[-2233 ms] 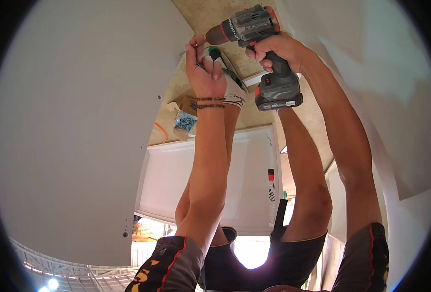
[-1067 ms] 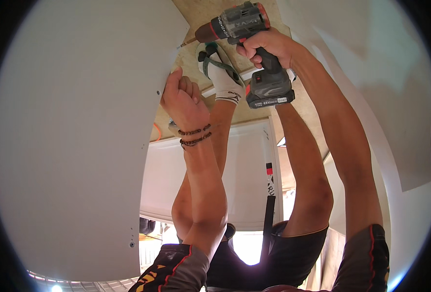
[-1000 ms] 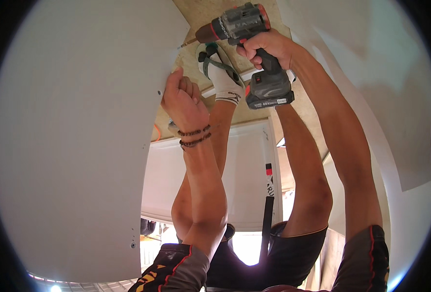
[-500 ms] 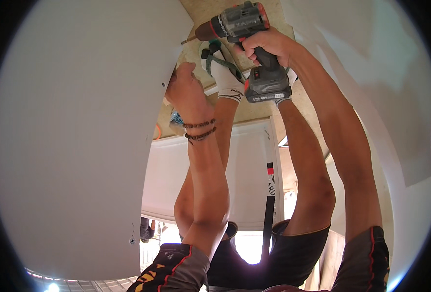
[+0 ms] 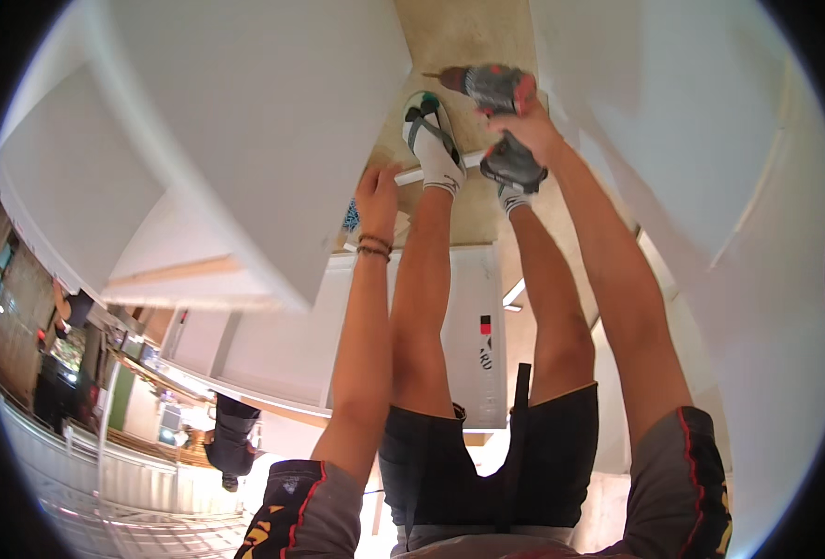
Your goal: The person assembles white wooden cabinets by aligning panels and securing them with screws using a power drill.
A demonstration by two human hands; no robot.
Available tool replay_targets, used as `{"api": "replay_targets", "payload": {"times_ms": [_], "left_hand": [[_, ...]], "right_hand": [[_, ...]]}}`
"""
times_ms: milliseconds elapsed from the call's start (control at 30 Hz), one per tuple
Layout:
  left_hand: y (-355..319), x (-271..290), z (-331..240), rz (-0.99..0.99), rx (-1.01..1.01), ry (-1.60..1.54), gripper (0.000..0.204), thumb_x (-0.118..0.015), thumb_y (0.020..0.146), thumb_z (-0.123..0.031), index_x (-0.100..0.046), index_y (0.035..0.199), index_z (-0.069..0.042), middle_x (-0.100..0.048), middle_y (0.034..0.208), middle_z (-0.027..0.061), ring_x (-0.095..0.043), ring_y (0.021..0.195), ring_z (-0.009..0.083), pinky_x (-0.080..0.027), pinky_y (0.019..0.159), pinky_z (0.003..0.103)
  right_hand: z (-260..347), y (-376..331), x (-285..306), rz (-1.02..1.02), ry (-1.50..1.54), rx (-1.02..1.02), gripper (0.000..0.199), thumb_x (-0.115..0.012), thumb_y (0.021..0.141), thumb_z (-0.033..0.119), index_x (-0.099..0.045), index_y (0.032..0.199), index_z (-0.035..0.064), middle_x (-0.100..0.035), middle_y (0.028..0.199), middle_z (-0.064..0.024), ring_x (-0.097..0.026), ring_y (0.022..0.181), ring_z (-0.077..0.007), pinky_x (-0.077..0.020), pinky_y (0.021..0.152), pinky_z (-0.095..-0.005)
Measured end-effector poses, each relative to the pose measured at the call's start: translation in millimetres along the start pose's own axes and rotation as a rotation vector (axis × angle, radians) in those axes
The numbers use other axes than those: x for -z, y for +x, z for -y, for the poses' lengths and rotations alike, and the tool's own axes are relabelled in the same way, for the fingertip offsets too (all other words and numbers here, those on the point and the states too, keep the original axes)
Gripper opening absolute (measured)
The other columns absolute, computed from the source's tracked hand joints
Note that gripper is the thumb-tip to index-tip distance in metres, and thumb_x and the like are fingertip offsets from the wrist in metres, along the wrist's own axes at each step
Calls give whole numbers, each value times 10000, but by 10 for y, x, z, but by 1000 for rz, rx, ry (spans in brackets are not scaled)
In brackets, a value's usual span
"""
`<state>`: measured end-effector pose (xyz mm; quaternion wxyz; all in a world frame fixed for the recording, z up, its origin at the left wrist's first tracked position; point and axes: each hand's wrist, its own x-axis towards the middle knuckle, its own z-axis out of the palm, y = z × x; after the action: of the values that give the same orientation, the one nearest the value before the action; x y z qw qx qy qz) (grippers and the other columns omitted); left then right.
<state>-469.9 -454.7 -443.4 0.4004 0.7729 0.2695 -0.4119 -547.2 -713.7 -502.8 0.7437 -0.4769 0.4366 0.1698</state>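
Observation:
My right hand point(image 5: 530, 133) is wrapped round the grip of a black and red cordless drill point(image 5: 501, 88), raised a little over my sandalled feet. The drill's bit points left toward a large white panel point(image 5: 282, 112); its tip is clear of the panel's edge. My left hand point(image 5: 377, 200) is beside that edge, fingers curled together. Whatever the left fingers may hold is too small or hidden to make out. A small blue item point(image 5: 351, 216) shows just left of the left hand.
A white panel wall point(image 5: 654, 112) rises on my right. White panels point(image 5: 272, 354) stand behind my legs. My socked foot in a green sandal point(image 5: 431, 140) is on the tan floor point(image 5: 459, 37). At the lower left, a person in dark clothes point(image 5: 232, 438) and metal shelving point(image 5: 105, 503) show farther off.
My view has swung, showing more of the room at left. The drill has moved lower and slightly right, still in my right hand. My left hand has come away from the panel's edge.

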Motion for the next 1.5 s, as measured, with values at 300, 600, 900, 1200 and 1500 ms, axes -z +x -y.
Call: {"api": "replay_targets", "payload": {"times_ms": [300,600,900,1200,1500], "left_hand": [[-922,1230,1130,122,264,-552,246,-443,995,-151,-588,1121,2,-616,854,71,-604,720,162,-542,680,306],[-2170,2343,1188,158,152,-906,396,-539,998,-224,-512,1303,27,-651,1069,102,-644,921,166,-549,851,336],[-3206,3425,1256,-68,-37,-1372,370,-598,968,-277,-566,1244,-32,-650,968,17,-617,835,91,-528,743,249],[-2669,5428,1115,-270,-165,-1712,288,-590,970,-193,-586,1176,9,-675,1046,93,-671,932,166,-562,843,265],[-1981,8271,-37,-257,-346,-1197,205,-602,969,-257,-619,926,-57,-664,833,58,-651,725,143,-561,686,279]], "right_hand": [[357,-1307,-79,-61,-146,-63,668,-690,665,-75,-446,1259,108,-628,988,-7,-606,889,-130,-490,742,-271],[1690,-2516,-1061,24,-605,-32,392,-687,640,-76,-625,1008,46,-665,877,-25,-618,733,-126,-491,618,-270],[2579,-2936,-1723,182,-1030,257,335,-694,606,-40,-664,932,31,-688,835,-44,-637,717,-147,-498,607,-281],[2748,-2894,-3486,89,-1592,459,457,-707,648,164,-632,1098,139,-694,958,-142,-660,925,-348,-524,791,-423],[2782,-2903,-5425,145,-1653,-352,289,-658,699,275,-700,894,66,-715,805,-113,-695,810,-304,-532,745,-397]]}}
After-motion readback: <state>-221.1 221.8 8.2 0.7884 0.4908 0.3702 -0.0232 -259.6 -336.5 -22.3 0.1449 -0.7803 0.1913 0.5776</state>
